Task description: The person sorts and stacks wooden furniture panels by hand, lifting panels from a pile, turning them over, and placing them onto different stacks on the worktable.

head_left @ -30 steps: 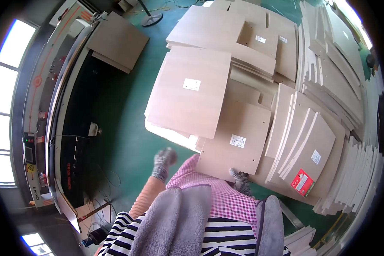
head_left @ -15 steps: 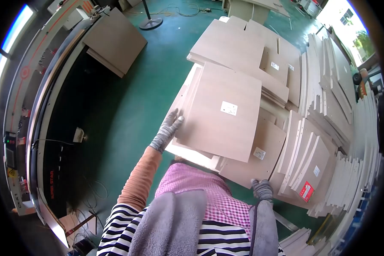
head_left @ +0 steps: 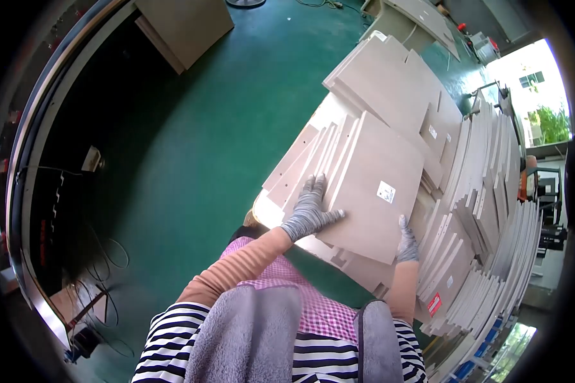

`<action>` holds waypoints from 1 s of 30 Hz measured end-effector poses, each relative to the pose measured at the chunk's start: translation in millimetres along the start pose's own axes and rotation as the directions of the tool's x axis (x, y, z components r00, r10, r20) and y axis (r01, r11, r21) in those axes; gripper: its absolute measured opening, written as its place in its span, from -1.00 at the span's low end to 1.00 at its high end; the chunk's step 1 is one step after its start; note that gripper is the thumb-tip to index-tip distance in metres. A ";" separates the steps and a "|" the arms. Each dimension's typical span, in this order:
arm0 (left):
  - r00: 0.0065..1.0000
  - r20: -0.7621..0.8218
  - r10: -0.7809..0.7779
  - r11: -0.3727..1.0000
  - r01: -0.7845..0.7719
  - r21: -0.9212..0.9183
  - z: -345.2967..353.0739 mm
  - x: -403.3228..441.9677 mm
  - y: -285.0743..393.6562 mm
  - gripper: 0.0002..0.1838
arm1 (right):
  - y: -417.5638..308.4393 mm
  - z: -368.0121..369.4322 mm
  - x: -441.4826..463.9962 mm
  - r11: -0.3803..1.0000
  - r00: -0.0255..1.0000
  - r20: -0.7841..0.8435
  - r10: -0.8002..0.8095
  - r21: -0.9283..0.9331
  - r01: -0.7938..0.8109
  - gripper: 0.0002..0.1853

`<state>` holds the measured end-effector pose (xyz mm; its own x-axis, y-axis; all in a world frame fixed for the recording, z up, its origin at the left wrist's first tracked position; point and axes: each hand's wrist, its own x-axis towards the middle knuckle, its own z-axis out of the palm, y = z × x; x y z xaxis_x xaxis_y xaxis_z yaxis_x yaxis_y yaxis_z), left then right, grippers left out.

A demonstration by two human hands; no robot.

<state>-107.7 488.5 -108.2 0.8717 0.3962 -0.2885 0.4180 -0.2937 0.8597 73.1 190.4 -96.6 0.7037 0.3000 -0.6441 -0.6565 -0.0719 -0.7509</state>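
Head view: one flat beige panel (head_left: 367, 220), white label (head_left: 386, 191), is lying on overlapping boards (head_left: 291, 155), near centre. Left hand (head_left: 308, 212) is steadying its left side, thumb splayed from fingers; right hand (head_left: 407, 244) is bracing the right edge, finger closure hidden. Two-sided handling is apparently calling for even support.

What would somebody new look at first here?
Probably the pale boards stacked across the right half. Near the middle, the gloved left hand and right hand are at opposite sides of a board with a white label. A bright red label stands out at lower right.
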 end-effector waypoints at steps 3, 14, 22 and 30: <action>0.997 0.068 -0.028 1.000 0.027 0.003 -2.1 -6.5 -4.3 0.21 | 37.4 -32.1 -16.0 1.000 1.000 -0.013 -0.022 -0.018 0.022 -0.24; 1.000 0.012 0.015 0.977 -0.017 0.212 8.9 -9.7 -8.8 0.07 | 70.0 -232.8 -135.6 0.960 0.883 -0.410 -0.229 -0.245 0.136 -0.30; 0.990 -0.020 0.142 0.987 -0.140 0.079 21.0 3.4 -37.2 0.04 | 27.2 -216.2 -198.3 0.911 0.836 -0.363 -0.412 -0.182 0.370 -0.35; 0.988 0.031 0.149 0.974 -0.152 0.170 0.3 13.3 -23.7 0.00 | 67.3 -246.3 -115.3 0.706 0.855 -0.473 -0.211 -0.679 -0.202 -0.37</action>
<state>-105.9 500.4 -132.5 0.9317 0.3209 -0.1703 0.3180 -0.4937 0.8094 14.7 -83.3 -108.9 0.8689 -0.1781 -0.4619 -0.4207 -0.7573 -0.4994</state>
